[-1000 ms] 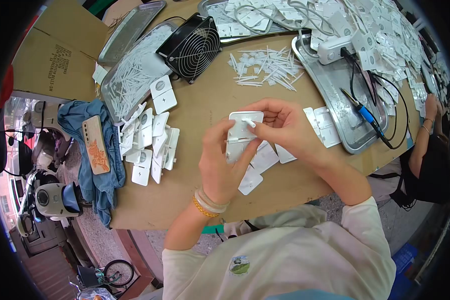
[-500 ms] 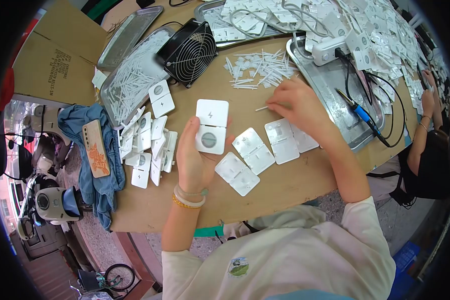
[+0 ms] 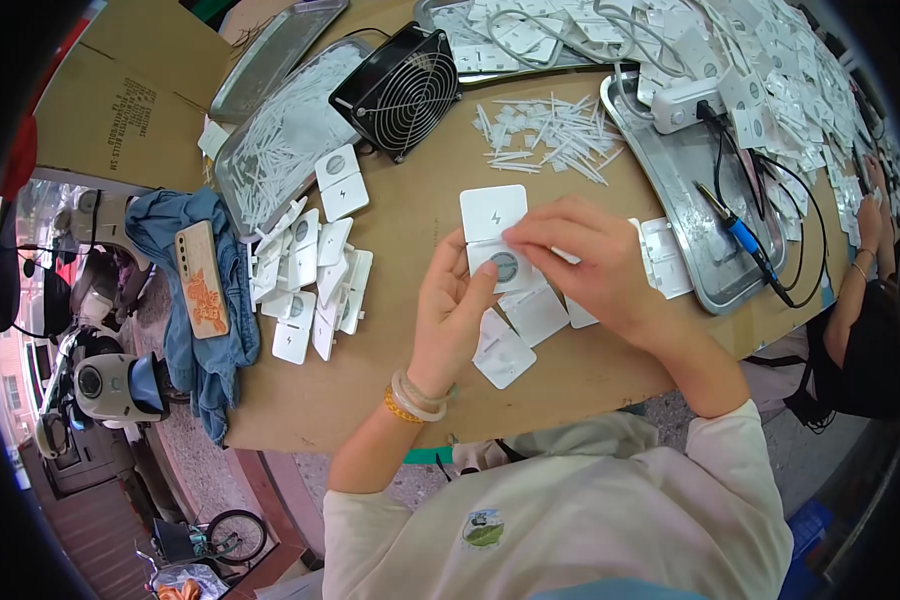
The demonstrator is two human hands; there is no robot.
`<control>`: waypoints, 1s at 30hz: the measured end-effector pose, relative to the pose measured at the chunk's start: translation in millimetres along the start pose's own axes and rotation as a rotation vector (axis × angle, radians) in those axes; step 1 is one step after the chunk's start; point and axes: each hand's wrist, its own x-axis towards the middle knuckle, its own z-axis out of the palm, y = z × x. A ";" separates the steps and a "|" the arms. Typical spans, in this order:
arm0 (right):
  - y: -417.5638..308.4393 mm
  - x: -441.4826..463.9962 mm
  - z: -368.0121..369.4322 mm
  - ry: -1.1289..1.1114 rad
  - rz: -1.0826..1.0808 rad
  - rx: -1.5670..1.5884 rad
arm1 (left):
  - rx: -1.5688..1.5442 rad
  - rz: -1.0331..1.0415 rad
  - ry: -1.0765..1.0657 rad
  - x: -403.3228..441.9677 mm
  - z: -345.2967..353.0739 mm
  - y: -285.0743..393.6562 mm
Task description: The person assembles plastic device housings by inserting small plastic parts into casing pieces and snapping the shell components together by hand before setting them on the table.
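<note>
My left hand grips a white two-panel folding wireless charger, its lightning-bolt panel above and the panel with a round grey disc below. My right hand is closed in a pinch at the right end of the seam between those panels. A thin white stick showed in that pinch half a second ago; the fingers now mostly hide it. Below the hands lie several white two-panel pieces, partly covered by them. Another white piece shows right of my right hand.
Loose white sticks lie beyond my hands. Left are stacked chargers, a phone on denim cloth and a black fan. A blue-handled soldering iron rests on the right-hand metal tray. Another person's hand is far right.
My left hand has carried the charger to the right. My right hand has come left from the table with the stick, and both hands now meet at the charger's seam.
</note>
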 end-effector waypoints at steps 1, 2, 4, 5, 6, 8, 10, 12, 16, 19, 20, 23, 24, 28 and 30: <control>0.0 -1.4 1.9 0.007 -0.018 -0.001 | 0.008 0.005 0.009 -0.6 1.1 0.9; -0.6 -2.7 3.4 0.014 -0.036 -0.002 | 0.015 0.011 0.017 -1.2 2.1 2.0; -1.8 -4.3 4.4 0.027 -0.111 -0.043 | 0.057 0.036 0.026 -2.2 2.6 2.3; -2.4 -5.2 4.3 0.032 -0.167 -0.082 | 0.089 0.054 0.027 -3.1 2.4 1.3; -2.7 -5.5 4.2 0.037 -0.222 -0.121 | 0.121 0.072 0.028 -3.7 2.4 0.6; -2.8 -4.8 4.1 0.039 -0.296 -0.170 | 0.098 0.110 0.038 -4.7 4.4 1.0; -3.2 -4.6 5.2 0.041 -0.353 -0.203 | 0.101 0.131 0.044 -6.6 5.0 2.5; -4.1 -5.0 7.1 0.047 -0.392 -0.225 | 0.130 0.133 0.043 -8.9 3.4 4.5; -9.1 -4.9 6.3 0.042 -0.402 -0.260 | 0.143 0.153 0.083 -10.2 3.0 3.6; -9.9 -5.0 5.2 0.040 -0.407 -0.270 | 0.202 0.215 0.092 -9.6 4.9 2.9; -10.1 -5.1 4.0 0.033 -0.416 -0.286 | 0.221 0.221 0.089 -9.7 4.2 2.6; -14.4 -1.0 -2.2 0.001 -0.428 -0.360 | 0.195 0.192 0.089 -7.2 -1.3 0.3; -15.3 -0.6 -2.3 0.014 -0.376 -0.327 | 0.173 0.174 0.093 -5.9 -3.1 -0.9; -20.9 -0.4 1.6 0.110 0.113 0.124 | 0.088 0.152 0.135 -3.1 -4.9 -0.8; -22.3 0.9 0.6 0.061 0.477 0.511 | 0.068 0.170 0.168 -3.8 -1.4 0.4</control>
